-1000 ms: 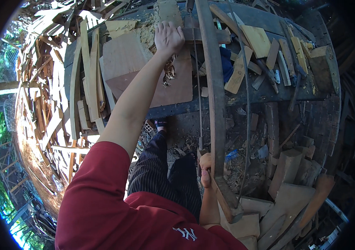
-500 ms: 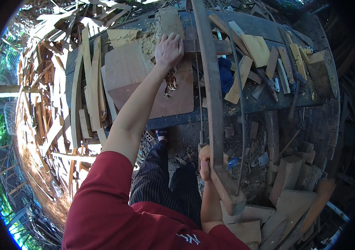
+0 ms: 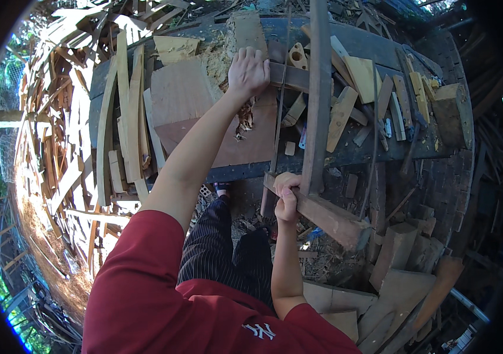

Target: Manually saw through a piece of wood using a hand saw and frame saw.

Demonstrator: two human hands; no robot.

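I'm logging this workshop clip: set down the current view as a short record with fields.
Left hand: at the end of a dark wood strip; grip hidden
Right hand: closed around the end bar of a frame saw
Saw blade: thin, crosses the strip in view; cut depth unclear
Bench: dark, bearing a brown board and offcuts
Clothing: red shirt, striped trousers

There are two grips point(image 3: 249, 72), one frame saw point(image 3: 317, 106), one bar crossing it point(image 3: 294, 79) and two trouser legs point(image 3: 205, 248).

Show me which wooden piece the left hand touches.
The dark bar: its left end is under the left hand; the pale offcuts at right lie apart.
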